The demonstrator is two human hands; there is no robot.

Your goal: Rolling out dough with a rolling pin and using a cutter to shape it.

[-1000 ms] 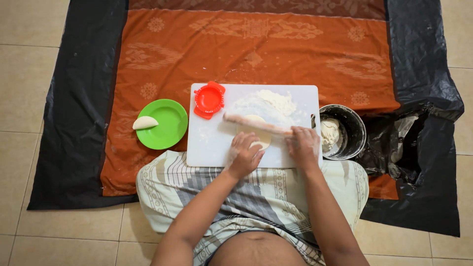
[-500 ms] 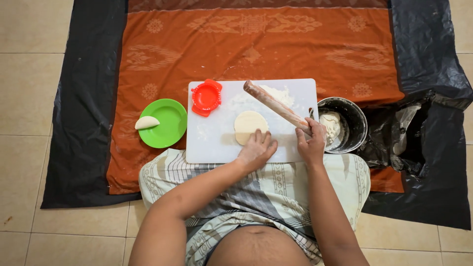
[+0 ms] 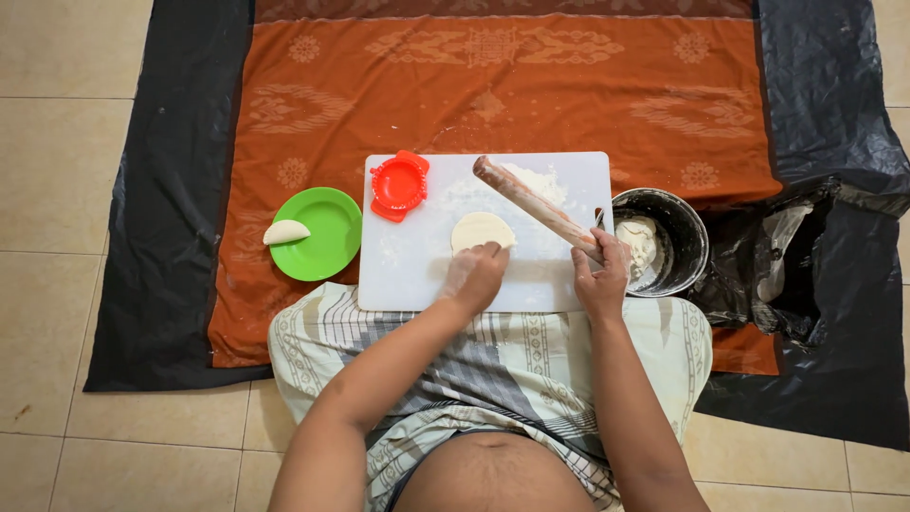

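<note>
**Dough round and rolling pin on white board**

Right hand [image 3: 601,277]: closed around the near end of a long wooden rolling pin [image 3: 536,204], dusted with flour. Pin slanted across the board, far end toward 11 o'clock, near end toward 5 o'clock at the fist; whether lifted or resting on the board, cannot tell.

Left hand [image 3: 475,276]: fingers bent, tips touching the near edge of a flat pale round of dough [image 3: 481,230]; not closed on it, resting rather than gripping.

Dough round: lying flat near the middle of a white rectangular cutting board [image 3: 408,270], just left of the pin. Loose heap of white flour [image 3: 533,180] at 12 o'clock from the round, partly under the pin.

Red round hinged plastic dumpling press [image 3: 399,184]: at 10 o'clock from the round, on the board's far left corner, overhanging the edge.

Green round plastic plate [image 3: 325,245]: at 9 o'clock, just beside the board, bearing one folded pale dumpling [image 3: 284,231] at its left rim.

Dark round bowl [image 3: 684,242] with pale filling: at 3 o'clock, against the board's right edge.

Beneath all: orange patterned cloth [image 3: 531,76] over black plastic sheeting [image 3: 161,190], on beige floor tiles [image 3: 57,142]. Crumpled black plastic bag [image 3: 768,275] at 3 o'clock beyond the bowl.
</note>
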